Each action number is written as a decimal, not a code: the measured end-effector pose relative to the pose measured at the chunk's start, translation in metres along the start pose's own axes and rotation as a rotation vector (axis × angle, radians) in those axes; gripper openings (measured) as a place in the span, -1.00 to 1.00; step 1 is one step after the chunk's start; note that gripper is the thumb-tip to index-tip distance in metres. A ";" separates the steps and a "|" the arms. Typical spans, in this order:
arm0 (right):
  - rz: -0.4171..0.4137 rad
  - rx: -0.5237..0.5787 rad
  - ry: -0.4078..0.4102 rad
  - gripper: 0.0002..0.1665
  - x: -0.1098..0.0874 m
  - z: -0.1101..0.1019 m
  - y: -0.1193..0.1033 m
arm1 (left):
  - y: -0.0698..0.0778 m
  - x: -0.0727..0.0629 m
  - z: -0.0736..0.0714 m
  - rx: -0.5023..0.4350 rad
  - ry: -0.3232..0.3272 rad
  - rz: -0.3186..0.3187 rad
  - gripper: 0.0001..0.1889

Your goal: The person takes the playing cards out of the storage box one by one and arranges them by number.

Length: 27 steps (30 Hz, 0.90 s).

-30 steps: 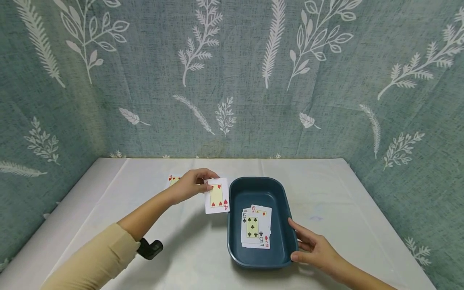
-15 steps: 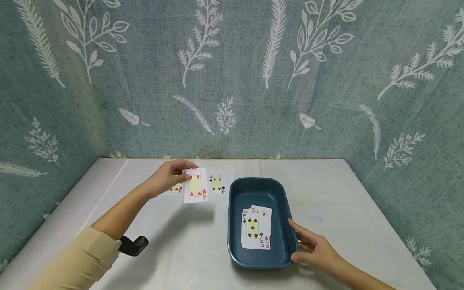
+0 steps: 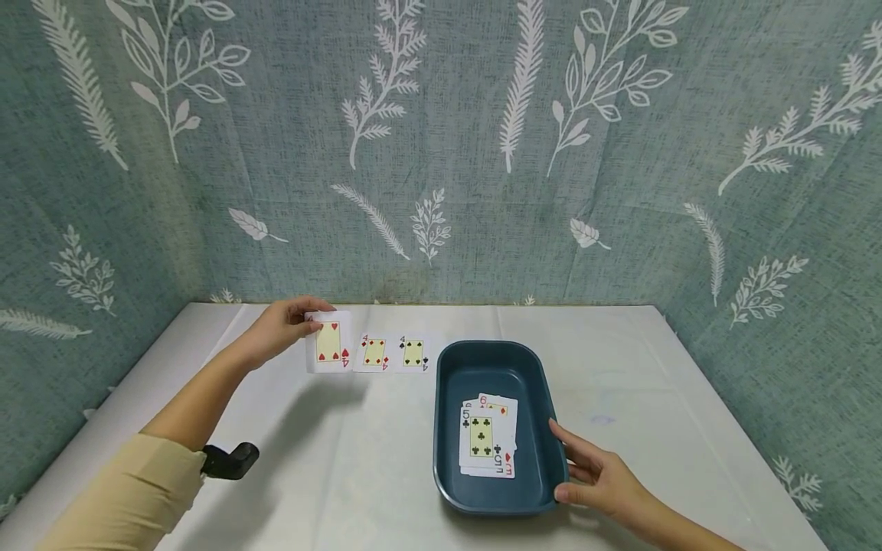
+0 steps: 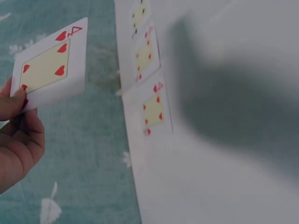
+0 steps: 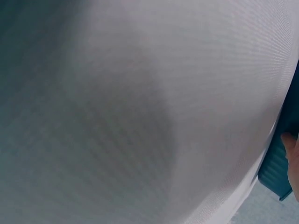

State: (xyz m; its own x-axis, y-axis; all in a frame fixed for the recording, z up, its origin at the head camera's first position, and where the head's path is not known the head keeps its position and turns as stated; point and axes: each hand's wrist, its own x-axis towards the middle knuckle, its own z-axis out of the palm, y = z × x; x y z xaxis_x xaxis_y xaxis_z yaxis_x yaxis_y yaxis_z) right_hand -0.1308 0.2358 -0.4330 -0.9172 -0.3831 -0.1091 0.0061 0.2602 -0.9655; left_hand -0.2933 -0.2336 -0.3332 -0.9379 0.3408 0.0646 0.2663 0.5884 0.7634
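Note:
My left hand (image 3: 279, 330) pinches a four of hearts playing card (image 3: 332, 340) between thumb and fingers, above the back left of the table. In the left wrist view the held card (image 4: 51, 65) is raised and tilted, apart from another four of hearts (image 4: 153, 111) that lies flat. In the same row on the table are a four of diamonds (image 3: 374, 352) and a black four (image 3: 413, 353), seemingly clubs. At the right side of a dark blue plastic tub (image 3: 444, 459), my right hand (image 3: 605, 474) rests thumb and fingers against the wall, spread apart.
Inside the tub lies a loose pile of cards, a five of clubs (image 3: 481, 436) on top and a six (image 3: 503, 410) partly showing. White cloth (image 3: 372, 459) covers the table. A patterned green curtain (image 3: 448, 138) stands behind it and at both sides.
My left hand has carried the four of hearts leftward from beside the tub, past the black four and the four of diamonds, uncovering both. The right hand and tub have stayed in place.

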 end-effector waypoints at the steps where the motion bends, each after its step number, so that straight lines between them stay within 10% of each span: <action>1: 0.005 0.000 0.001 -0.05 0.000 0.000 0.000 | -0.002 0.000 -0.002 0.006 0.007 0.000 -0.67; 27: -0.085 -0.026 -0.009 -0.12 -0.001 -0.001 0.003 | -0.065 -0.002 -0.023 0.214 0.078 -0.158 -0.68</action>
State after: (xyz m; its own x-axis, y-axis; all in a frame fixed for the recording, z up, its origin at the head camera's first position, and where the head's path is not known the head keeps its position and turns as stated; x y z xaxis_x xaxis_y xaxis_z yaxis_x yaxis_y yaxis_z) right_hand -0.1305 0.2372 -0.4356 -0.9106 -0.4123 -0.0292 -0.0818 0.2489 -0.9651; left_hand -0.3143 -0.2892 -0.3683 -0.9837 0.1797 0.0114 0.1485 0.7738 0.6158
